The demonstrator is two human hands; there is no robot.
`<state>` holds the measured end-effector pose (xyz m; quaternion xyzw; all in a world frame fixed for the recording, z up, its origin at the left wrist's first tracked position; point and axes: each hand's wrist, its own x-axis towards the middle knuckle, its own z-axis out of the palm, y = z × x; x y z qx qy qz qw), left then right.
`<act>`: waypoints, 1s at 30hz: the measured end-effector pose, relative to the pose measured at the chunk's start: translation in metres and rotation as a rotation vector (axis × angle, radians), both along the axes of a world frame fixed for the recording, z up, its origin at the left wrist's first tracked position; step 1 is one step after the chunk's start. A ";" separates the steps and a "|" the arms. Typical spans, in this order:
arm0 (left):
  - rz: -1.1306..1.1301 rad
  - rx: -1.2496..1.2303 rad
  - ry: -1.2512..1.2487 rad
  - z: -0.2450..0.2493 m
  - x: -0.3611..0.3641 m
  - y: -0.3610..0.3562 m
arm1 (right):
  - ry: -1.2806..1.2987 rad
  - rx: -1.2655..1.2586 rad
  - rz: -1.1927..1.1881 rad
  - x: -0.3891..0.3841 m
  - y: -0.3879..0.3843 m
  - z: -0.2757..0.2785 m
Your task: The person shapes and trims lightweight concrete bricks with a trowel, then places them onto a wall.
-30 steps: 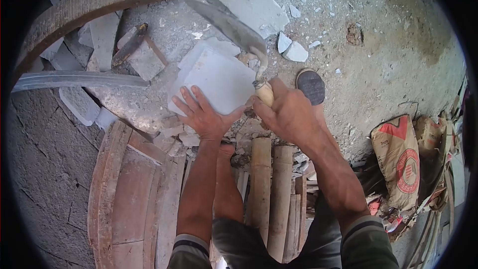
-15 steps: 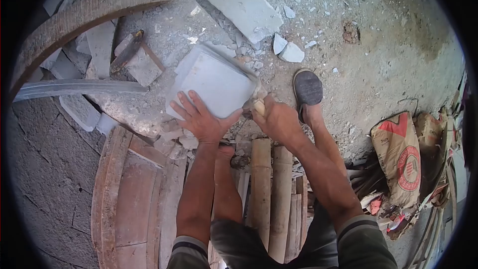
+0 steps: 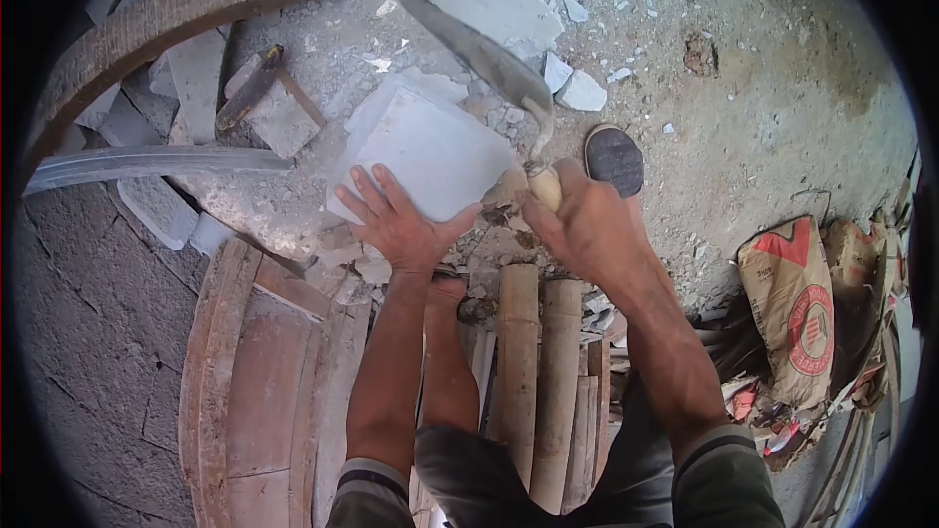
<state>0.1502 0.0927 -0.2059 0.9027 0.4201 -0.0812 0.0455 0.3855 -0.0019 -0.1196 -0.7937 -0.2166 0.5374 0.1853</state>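
My left hand (image 3: 403, 225) lies with fingers spread on the near left edge of a pale grey square stone slab (image 3: 430, 147), pressing it from above. Another slab shows beneath it at the upper left. In my right hand (image 3: 590, 225), closed around its light wooden handle, is a trowel (image 3: 479, 54). Its curved metal neck rises at the slab's right corner, and the long blade, seen nearly edge-on, points away to the upper left.
Broken slabs and a curved wooden piece (image 3: 186, 10) lie at the upper left, near a dark-handled tool (image 3: 249, 88). Bamboo poles (image 3: 518, 362) and curved boards (image 3: 264, 391) are below. A cement bag (image 3: 792, 313) rests among debris at right. My shoe (image 3: 614, 158) stands beside chips.
My right hand has moved right and swung the trowel up, so its blade now shows above the slab's corner. The left hand stays on the slab.
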 end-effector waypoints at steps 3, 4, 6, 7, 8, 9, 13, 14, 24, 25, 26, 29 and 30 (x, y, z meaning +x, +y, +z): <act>0.003 0.008 -0.001 0.000 0.001 -0.001 | -0.094 0.129 -0.231 -0.032 -0.007 0.010; 0.005 0.013 -0.007 0.001 0.001 0.000 | -0.186 0.246 -0.357 -0.050 -0.018 0.002; -0.025 0.019 -0.020 0.001 0.002 0.001 | -0.190 0.026 0.006 -0.049 -0.038 -0.011; -0.033 0.008 -0.020 0.004 0.002 -0.001 | -0.137 -0.066 0.086 -0.046 -0.041 -0.008; -0.018 -0.012 -0.007 0.000 0.004 0.002 | -0.093 -0.143 0.171 -0.043 -0.039 -0.011; 0.019 -0.029 0.021 -0.001 0.002 -0.001 | -0.088 -0.132 0.190 -0.039 -0.040 -0.012; 0.020 -0.057 0.032 0.003 0.004 0.000 | -0.268 0.152 -0.100 -0.024 -0.006 0.049; 0.027 -0.054 0.031 0.004 0.002 0.000 | -0.309 0.253 -0.175 -0.026 0.000 0.055; 0.013 -0.011 -0.024 0.001 0.007 0.001 | -0.270 0.083 -0.063 -0.030 0.013 0.061; 0.015 -0.024 -0.018 0.002 0.005 0.000 | -0.271 0.085 -0.059 -0.039 0.006 0.052; 0.017 -0.034 -0.015 0.002 0.005 0.001 | -0.292 0.021 -0.023 -0.055 -0.010 0.033; 0.021 -0.052 -0.039 0.005 0.008 0.003 | -0.222 -0.172 0.124 -0.057 -0.055 0.010; 0.017 -0.045 -0.050 -0.001 0.011 0.008 | -0.126 -0.281 0.239 -0.054 -0.065 0.000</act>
